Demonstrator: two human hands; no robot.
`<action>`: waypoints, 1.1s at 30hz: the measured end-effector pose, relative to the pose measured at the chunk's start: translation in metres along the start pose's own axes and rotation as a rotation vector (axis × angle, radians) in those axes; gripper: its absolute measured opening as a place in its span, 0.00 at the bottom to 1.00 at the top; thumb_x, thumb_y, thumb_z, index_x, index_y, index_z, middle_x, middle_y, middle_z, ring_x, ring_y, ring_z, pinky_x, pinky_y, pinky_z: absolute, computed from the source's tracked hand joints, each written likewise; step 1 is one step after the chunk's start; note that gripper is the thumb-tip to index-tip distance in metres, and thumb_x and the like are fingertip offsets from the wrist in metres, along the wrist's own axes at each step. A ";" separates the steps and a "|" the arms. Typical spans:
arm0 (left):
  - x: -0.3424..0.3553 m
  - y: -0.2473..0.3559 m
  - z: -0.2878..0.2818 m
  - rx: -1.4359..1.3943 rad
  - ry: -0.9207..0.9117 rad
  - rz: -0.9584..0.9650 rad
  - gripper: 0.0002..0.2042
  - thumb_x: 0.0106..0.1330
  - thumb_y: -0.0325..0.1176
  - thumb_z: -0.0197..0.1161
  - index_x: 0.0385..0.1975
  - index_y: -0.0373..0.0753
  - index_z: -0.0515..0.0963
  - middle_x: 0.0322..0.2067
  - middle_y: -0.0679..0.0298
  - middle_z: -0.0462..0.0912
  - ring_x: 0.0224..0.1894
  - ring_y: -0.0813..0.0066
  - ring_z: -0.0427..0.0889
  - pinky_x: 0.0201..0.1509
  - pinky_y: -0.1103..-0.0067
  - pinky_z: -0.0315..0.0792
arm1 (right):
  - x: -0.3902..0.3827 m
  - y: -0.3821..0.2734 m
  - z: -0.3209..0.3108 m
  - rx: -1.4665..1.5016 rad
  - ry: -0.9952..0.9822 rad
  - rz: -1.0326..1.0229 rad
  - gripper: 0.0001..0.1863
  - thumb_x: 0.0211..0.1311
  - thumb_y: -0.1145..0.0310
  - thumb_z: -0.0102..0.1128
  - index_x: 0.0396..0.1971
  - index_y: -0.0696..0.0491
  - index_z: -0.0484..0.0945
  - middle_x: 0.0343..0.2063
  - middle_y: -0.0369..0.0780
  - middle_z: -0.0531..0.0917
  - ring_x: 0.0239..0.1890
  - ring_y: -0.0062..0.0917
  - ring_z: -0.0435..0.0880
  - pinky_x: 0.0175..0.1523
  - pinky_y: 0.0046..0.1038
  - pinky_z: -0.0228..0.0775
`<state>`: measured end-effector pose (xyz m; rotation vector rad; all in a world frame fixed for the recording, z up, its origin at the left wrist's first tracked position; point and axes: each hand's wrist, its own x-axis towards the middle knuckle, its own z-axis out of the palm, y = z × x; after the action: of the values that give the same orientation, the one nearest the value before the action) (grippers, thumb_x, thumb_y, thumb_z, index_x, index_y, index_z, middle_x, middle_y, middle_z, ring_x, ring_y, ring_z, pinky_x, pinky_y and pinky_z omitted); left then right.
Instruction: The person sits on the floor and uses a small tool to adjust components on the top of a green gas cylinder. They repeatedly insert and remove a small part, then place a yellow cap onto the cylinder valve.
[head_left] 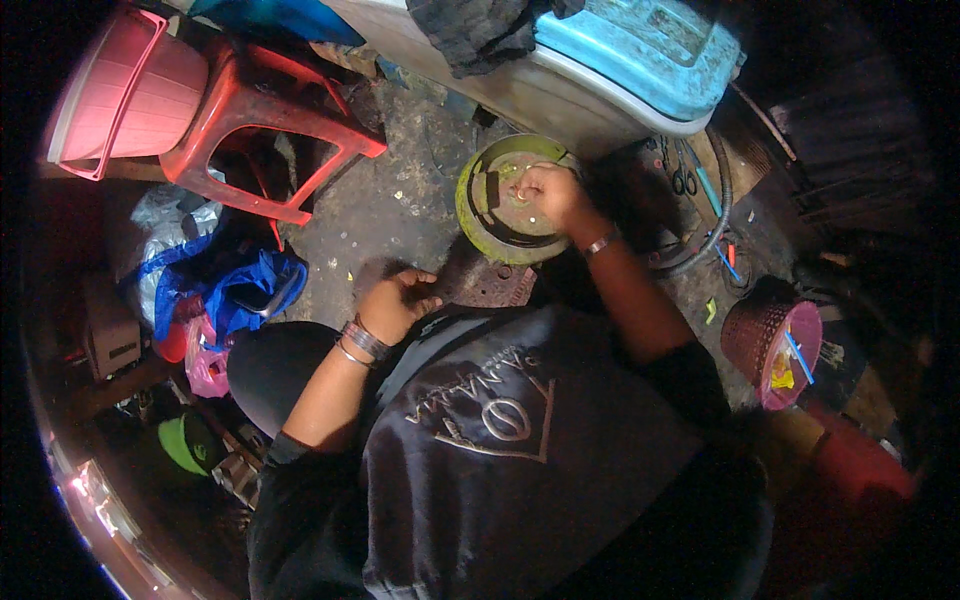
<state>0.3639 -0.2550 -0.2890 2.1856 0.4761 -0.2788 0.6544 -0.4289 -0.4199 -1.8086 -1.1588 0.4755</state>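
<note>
A round, worn yellow-green metal gas cylinder (468, 205) is on the floor in front of me, seen from above with its raised collar. My right hand (556, 198) reaches inside the collar, fingers curled into a pinch over the middle. Whatever is between those fingertips is too small or hidden to make out. My left hand (397, 302) hovers near my lap, left of the cylinder, with thumb and fingers loosely apart and nothing visible in it. Between my lap and the cylinder lies a rusty, perforated metal plate (500, 284).
A red plastic stool (225, 125) and a pink bucket (135, 95) are at far left, above blue and silver bags (180, 240). A cooler box with a blue lid (640, 50) borders the far side. Scissors (684, 181), a grey hose (722, 190) and a pink basket (745, 340) lie right.
</note>
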 end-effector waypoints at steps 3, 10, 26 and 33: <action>-0.002 0.001 -0.001 -0.014 0.007 -0.017 0.20 0.57 0.37 0.71 0.47 0.36 0.78 0.41 0.52 0.83 0.43 0.57 0.83 0.48 0.71 0.74 | 0.002 0.013 0.002 0.505 -0.116 0.413 0.07 0.58 0.69 0.65 0.32 0.54 0.77 0.29 0.34 0.78 0.26 0.19 0.76 0.30 0.27 0.75; -0.001 0.002 -0.002 -0.067 -0.020 -0.023 0.20 0.56 0.37 0.71 0.47 0.36 0.78 0.42 0.51 0.83 0.43 0.56 0.83 0.48 0.71 0.74 | -0.003 0.031 0.018 0.772 -0.087 0.539 0.07 0.61 0.69 0.60 0.33 0.57 0.76 0.27 0.38 0.80 0.18 0.19 0.77 0.21 0.24 0.74; -0.006 0.006 -0.002 -0.031 0.013 -0.071 0.19 0.57 0.35 0.71 0.46 0.36 0.78 0.43 0.53 0.83 0.45 0.58 0.82 0.51 0.72 0.74 | -0.052 0.028 -0.020 0.330 0.255 0.514 0.11 0.54 0.75 0.60 0.39 0.55 0.76 0.34 0.40 0.81 0.34 0.28 0.81 0.42 0.30 0.73; -0.004 0.009 -0.002 0.033 -0.030 -0.070 0.20 0.58 0.37 0.70 0.48 0.36 0.78 0.40 0.52 0.83 0.42 0.56 0.83 0.47 0.71 0.75 | -0.148 0.016 -0.017 -0.699 0.172 0.263 0.28 0.47 0.69 0.66 0.52 0.53 0.72 0.53 0.48 0.74 0.57 0.46 0.71 0.62 0.43 0.62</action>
<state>0.3643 -0.2590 -0.2796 2.1966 0.5352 -0.3588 0.6025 -0.5665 -0.4457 -2.5660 -1.0396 0.0435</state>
